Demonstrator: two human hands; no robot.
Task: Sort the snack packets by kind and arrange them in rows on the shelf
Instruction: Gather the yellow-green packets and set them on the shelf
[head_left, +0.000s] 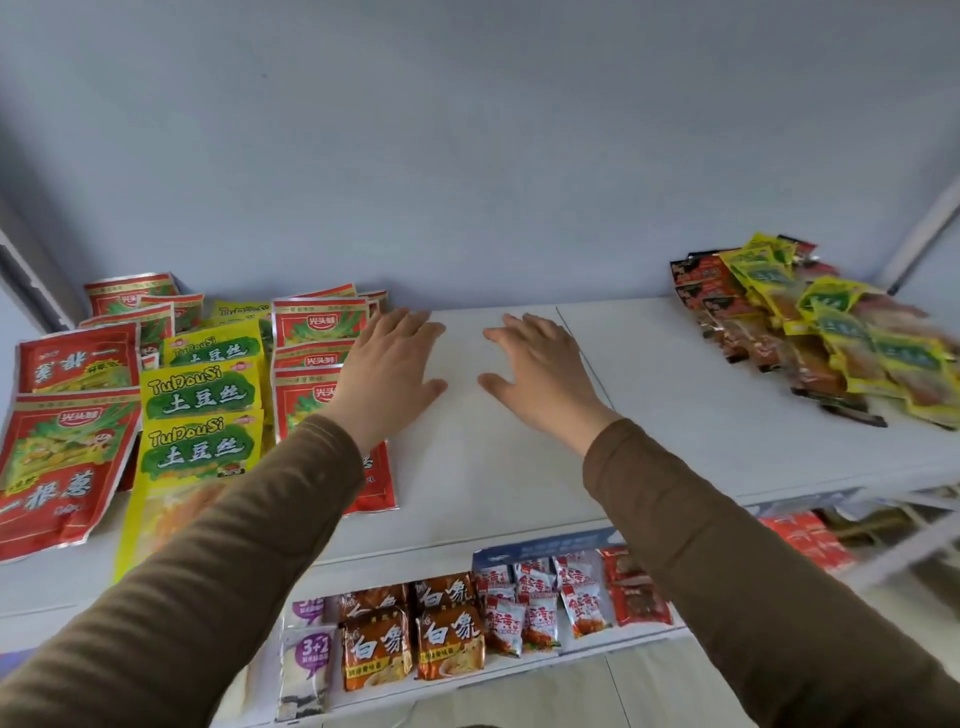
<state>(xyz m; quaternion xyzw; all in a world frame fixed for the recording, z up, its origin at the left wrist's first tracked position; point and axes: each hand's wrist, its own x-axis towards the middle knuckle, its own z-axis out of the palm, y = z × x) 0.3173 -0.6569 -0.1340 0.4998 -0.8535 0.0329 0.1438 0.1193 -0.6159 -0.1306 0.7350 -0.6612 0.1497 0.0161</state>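
Note:
On the white shelf (675, 395), red snack packets (67, 467) and yellow-green packets (202, 395) lie in rows at the left, with another column of red packets (319, 325) beside them. A loose heap of small yellow and dark red packets (826, 332) sits at the far right. My left hand (389, 369) hovers flat, fingers spread, over the right edge of the red column and holds nothing. My right hand (540, 369) is spread flat over the bare middle of the shelf and is empty too. Whether either palm touches the surface is unclear.
A lower shelf (571, 654) holds orange noodle packets (415, 639), white-red small packets (540, 603) and purple-white packets (309, 654). More red packets (805, 540) lie lower right. A pale blue back wall (467, 156) closes off the shelf behind.

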